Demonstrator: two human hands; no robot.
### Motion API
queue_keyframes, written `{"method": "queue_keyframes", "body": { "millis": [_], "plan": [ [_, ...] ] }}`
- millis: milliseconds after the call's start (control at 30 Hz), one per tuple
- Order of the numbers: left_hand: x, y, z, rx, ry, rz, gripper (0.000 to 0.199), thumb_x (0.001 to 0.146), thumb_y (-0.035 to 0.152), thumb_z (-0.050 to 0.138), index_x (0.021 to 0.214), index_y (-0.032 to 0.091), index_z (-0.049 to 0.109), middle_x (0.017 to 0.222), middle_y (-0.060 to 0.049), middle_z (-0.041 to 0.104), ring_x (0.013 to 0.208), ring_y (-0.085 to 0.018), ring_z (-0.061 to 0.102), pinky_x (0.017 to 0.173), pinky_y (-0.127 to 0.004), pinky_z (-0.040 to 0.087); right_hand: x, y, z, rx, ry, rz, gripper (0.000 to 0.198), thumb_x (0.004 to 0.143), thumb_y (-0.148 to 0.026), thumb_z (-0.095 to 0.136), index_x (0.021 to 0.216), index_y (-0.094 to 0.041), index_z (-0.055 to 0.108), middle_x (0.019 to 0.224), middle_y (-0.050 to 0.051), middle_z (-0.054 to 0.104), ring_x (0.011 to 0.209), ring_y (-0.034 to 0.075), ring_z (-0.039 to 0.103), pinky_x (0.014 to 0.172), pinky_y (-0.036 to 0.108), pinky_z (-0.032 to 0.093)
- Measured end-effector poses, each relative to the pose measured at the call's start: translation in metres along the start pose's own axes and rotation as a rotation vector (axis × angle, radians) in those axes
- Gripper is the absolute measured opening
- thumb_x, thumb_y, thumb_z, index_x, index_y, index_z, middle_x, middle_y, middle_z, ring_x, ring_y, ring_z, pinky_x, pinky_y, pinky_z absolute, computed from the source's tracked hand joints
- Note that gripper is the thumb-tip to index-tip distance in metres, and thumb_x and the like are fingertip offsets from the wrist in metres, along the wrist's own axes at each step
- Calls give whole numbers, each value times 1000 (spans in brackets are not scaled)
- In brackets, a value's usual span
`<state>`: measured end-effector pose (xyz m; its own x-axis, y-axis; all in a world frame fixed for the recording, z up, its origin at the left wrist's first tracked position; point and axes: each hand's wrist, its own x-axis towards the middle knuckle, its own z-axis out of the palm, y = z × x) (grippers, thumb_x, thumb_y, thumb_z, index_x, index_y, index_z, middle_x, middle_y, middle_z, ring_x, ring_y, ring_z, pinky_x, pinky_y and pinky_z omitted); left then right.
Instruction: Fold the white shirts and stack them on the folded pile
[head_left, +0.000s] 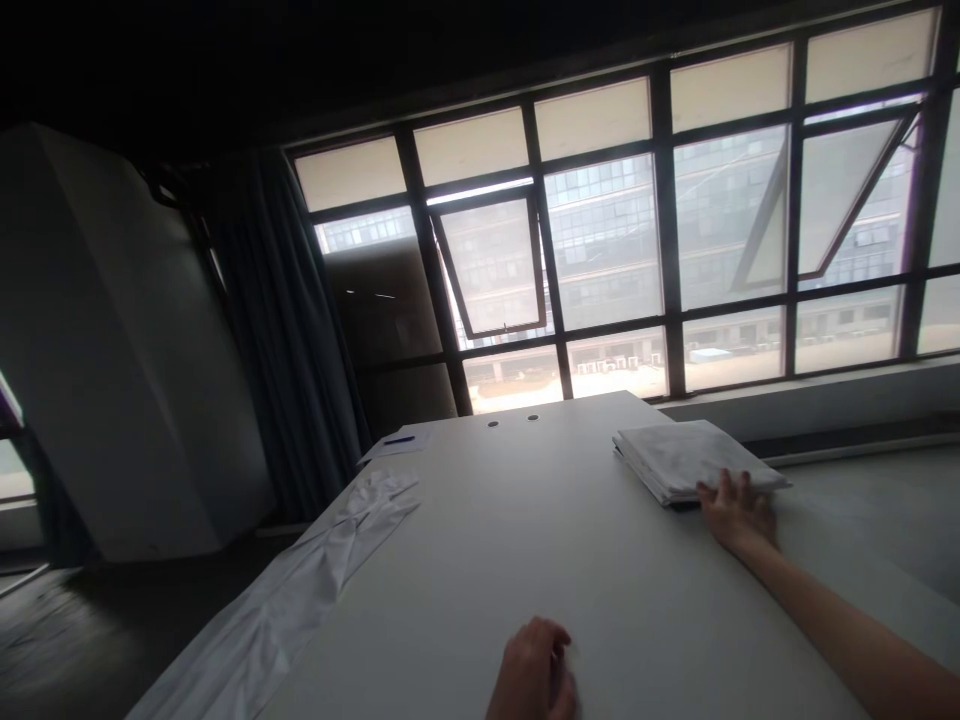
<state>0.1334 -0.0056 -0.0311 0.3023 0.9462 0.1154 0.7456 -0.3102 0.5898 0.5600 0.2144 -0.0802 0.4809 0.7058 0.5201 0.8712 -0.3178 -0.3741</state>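
On the right side of the white table, a folded stack of white cloth (686, 455) lies near the edge, with something dark showing beneath it. My right hand (739, 512) rests on its near edge, fingers spread on top; whether the thumb goes under the stack is hidden. At the bottom middle, my left hand (534, 668) is over the bare tabletop. Its fingers are loosely bent with a gap to the thumb, and nothing shows in it. Along the left edge of the table stretches a crumpled white cloth (300, 580), apart from both hands.
The white table (480, 530) runs away from me toward large windows (600, 250), some tilted open. A blue pen (399, 440) lies on paper (412, 447) at the far left corner. Two round cable holes sit near the far edge. A dark curtain (281, 330) and a pillar (142, 350) stand left.
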Motion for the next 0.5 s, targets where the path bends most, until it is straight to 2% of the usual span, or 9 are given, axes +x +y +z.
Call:
{"method": "queue_keyframes", "body": {
  "millis": [133, 200, 333, 433, 500],
  "plan": [
    [-4, 5, 1, 150, -63, -4, 42, 77, 17, 58, 118, 22, 64, 124, -9, 63, 120, -27, 53, 109, -40, 37, -64, -44, -20, -19, -253, -142, 75, 99, -59, 23, 164, -22, 26, 170, 19, 13, 145, 46, 34, 111, 66, 30],
    [-6, 6, 1, 178, -54, -13, 41, 81, 20, 56, 120, 25, 64, 126, -8, 61, 121, -27, 52, 110, -40, 34, -99, -65, -34, -8, -346, -250, 72, 98, -62, 25, 163, -29, 29, 172, 11, 14, 150, 41, 31, 115, 65, 28],
    [-13, 10, 2, 205, -24, -33, 37, 84, 25, 55, 120, 28, 63, 126, -6, 60, 122, -26, 50, 111, -40, 31, -167, -102, -64, 32, -603, -480, 73, 98, -65, 29, 161, -28, 35, 171, 8, 19, 156, 37, 18, 123, 65, 9],
    [-16, 15, 1, 220, -8, -54, 38, 84, 29, 56, 121, 28, 63, 127, -7, 59, 123, -26, 50, 111, -40, 31, -199, -118, -84, 101, -666, -620, 71, 100, -66, 30, 158, -27, 41, 168, 8, 27, 156, 38, 17, 123, 68, 4],
    [-17, 14, -3, 241, 0, -87, 40, 83, 35, 59, 122, 28, 63, 130, -8, 59, 125, -28, 50, 111, -42, 31, -206, -121, -94, 129, -667, -642, 70, 100, -64, 33, 157, -25, 43, 167, 10, 29, 156, 39, 18, 123, 69, 5]
  ]
}}
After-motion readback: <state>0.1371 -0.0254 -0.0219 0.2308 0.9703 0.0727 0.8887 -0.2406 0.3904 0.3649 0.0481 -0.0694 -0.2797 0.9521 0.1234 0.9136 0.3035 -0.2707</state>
